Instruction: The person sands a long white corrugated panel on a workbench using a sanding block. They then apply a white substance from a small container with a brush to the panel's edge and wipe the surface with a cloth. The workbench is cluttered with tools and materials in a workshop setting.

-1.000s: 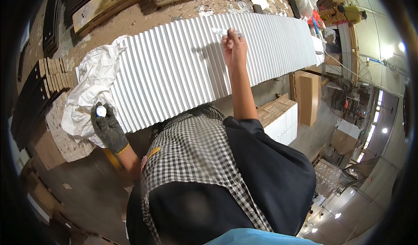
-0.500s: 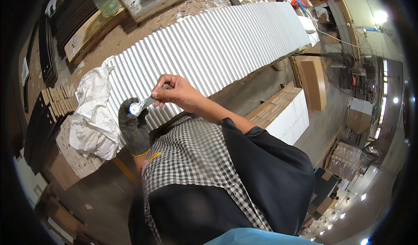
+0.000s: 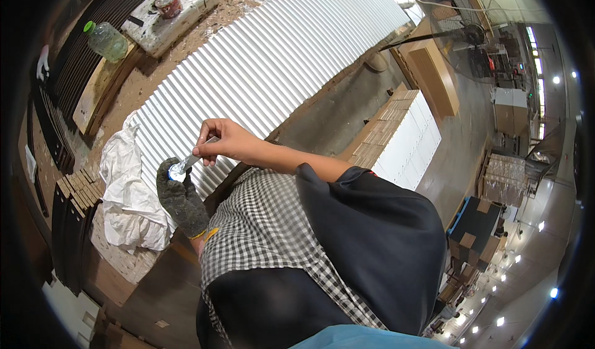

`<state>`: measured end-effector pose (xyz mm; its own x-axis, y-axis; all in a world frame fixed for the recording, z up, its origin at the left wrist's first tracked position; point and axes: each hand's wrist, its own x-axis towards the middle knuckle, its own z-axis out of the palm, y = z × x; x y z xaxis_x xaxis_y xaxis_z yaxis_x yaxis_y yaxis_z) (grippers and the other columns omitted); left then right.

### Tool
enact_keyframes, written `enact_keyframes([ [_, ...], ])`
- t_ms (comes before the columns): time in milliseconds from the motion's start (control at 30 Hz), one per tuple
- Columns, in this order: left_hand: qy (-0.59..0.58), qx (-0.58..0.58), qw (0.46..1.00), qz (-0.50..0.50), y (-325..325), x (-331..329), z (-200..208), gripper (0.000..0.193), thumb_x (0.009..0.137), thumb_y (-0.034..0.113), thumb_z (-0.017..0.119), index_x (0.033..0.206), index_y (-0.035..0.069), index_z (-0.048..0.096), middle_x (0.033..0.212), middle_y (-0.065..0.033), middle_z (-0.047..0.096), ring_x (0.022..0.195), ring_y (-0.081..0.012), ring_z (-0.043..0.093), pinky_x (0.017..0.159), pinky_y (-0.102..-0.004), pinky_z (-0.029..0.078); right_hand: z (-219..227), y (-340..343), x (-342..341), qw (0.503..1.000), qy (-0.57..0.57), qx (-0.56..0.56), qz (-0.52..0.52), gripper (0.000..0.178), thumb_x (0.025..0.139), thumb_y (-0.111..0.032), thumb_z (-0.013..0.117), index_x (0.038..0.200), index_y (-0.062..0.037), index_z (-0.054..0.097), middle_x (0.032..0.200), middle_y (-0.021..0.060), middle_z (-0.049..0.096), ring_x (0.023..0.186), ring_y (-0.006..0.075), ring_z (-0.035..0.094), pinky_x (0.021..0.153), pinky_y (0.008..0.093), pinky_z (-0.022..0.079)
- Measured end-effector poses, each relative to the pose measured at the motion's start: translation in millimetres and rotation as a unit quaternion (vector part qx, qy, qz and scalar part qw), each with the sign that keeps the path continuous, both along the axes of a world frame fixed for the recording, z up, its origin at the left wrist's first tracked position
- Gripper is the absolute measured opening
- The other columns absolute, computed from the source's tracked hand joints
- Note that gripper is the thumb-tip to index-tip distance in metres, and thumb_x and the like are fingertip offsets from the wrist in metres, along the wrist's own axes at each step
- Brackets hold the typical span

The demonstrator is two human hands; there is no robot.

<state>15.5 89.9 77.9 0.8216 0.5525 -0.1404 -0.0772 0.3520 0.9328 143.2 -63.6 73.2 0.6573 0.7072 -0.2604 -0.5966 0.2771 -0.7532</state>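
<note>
Pinching small tool [image 3: 197, 157], right hand [image 3: 224, 141] meets gloved left hand [image 3: 181, 195].

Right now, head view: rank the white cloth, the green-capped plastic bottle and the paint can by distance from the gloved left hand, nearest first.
1. White cloth: crumpled on the bench beside the left hand, to its left.
2. Green-capped plastic bottle: lying far up the bench, upper left.
3. Paint can: on the paint-spattered white block beyond the bottle, near the top edge.
</note>
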Motion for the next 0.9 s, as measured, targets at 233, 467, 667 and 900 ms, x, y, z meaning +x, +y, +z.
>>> enact_keyframes([
  [233, 0.015, 0.054, 0.997, -0.050, 7.0, -1.2, 2.1, 0.055, 0.097, 0.032, 0.072, 0.138, -0.001, 0.055, 0.132, -0.0110, 0.060, 0.121, -0.0225, 0.059, 0.103, -0.0347, 0.049, -2.4, -13.8, -6.5, 0.997, -0.035, -0.066, 0.008, 0.019, 0.092, -0.006, 0.075, 0.099, 0.0021, 0.059, 0.088, 0.0129, 0.071, 0.070, 0.0155, 0.073, 0.060, 0.0252, 0.060],
  [467, 0.008, 0.072, 0.996, -0.048, 12.5, -1.3, 6.5, 0.054, 0.097, 0.023, 0.069, 0.142, -0.001, 0.051, 0.136, -0.0117, 0.058, 0.123, -0.0225, 0.059, 0.104, -0.0346, 0.049, -8.0, -25.5, -4.2, 1.000, -0.024, -0.003, -0.013, 0.028, 0.098, -0.012, 0.071, 0.123, 0.0002, 0.065, 0.098, 0.0044, 0.070, 0.089, 0.0102, 0.066, 0.082, 0.0266, 0.056],
  [667, 0.021, 0.046, 0.996, -0.070, 8.2, -0.9, -3.7, 0.055, 0.097, 0.015, 0.067, 0.145, -0.001, 0.047, 0.139, -0.0124, 0.057, 0.125, -0.0225, 0.058, 0.105, -0.0344, 0.048, 3.6, -6.5, -11.7, 0.943, -0.308, -0.105, 0.069, 0.055, 0.097, -0.040, 0.073, 0.134, -0.0019, 0.058, 0.120, 0.0138, 0.064, 0.106, 0.0242, 0.062, 0.097, 0.0407, 0.049],
  [900, 0.069, -0.080, 0.989, -0.100, -4.4, -25.8, -33.3, 0.057, 0.097, 0.006, 0.064, 0.149, -0.001, 0.043, 0.142, -0.0132, 0.055, 0.127, -0.0224, 0.057, 0.107, -0.0343, 0.048, 20.7, 7.4, -6.1, 0.800, -0.553, -0.205, 0.108, 0.050, 0.075, -0.018, 0.084, 0.123, -0.0126, 0.073, 0.096, 0.0085, 0.071, 0.092, 0.0274, 0.070, 0.078, 0.0399, 0.055],
])
